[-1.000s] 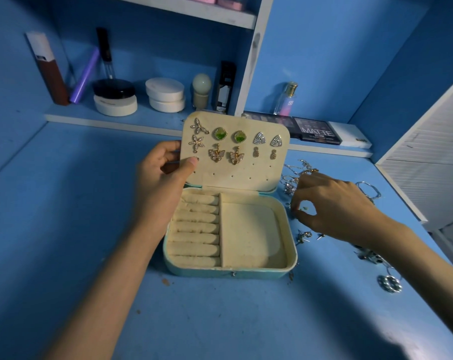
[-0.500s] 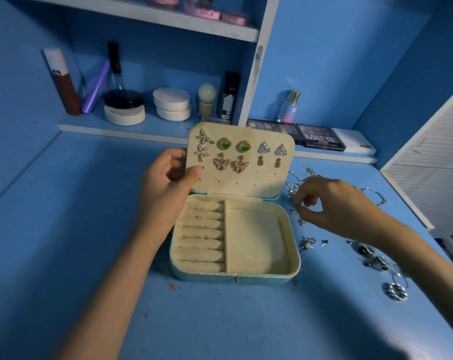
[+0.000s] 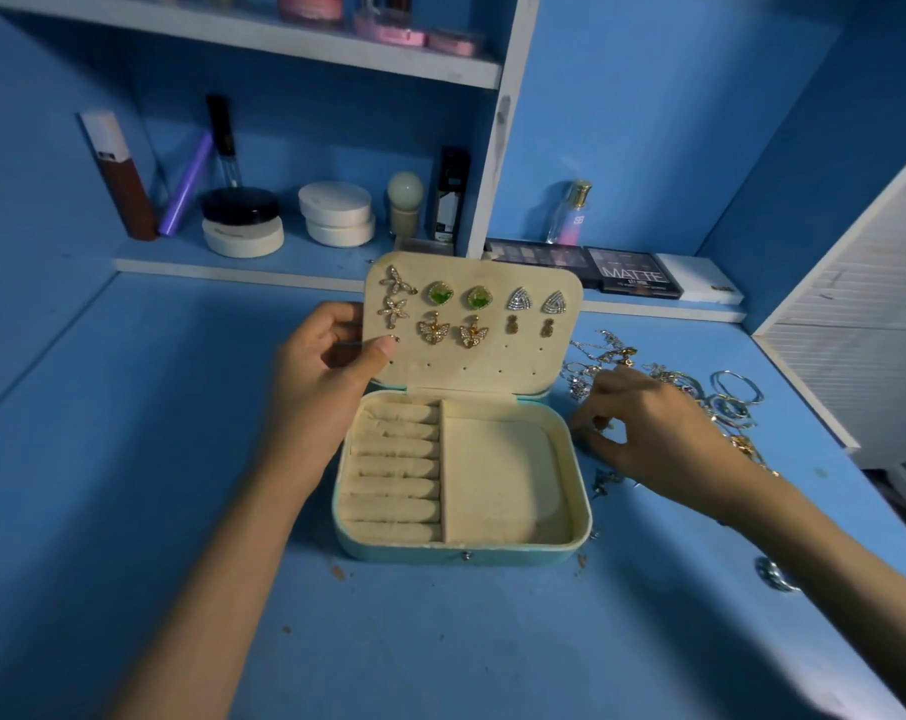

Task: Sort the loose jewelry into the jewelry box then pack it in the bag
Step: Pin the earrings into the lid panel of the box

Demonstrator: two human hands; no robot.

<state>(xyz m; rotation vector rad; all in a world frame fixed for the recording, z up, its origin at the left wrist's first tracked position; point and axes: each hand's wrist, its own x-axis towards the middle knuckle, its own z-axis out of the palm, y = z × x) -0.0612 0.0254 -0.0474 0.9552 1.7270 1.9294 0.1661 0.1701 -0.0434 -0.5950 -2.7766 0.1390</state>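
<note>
Gripping the left edge of the lid (image 3: 492,368), the left hand (image 3: 321,392) props the jewelry box (image 3: 466,553) open on the worktop (image 3: 129,459), fingers (image 3: 336,320) curled partly behind it. Pinned earrings (image 3: 440,294) dot the lid. The right hand (image 3: 653,433) pinches a small piece (image 3: 604,426) just beside the box, too tiny to identify; its wrist covers some loose jewelry (image 3: 609,356).

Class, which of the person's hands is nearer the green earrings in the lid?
Left. The left hand grips the lid at its left edge, beside the green earrings; the right hand is over loose jewelry, right of the box.
</note>
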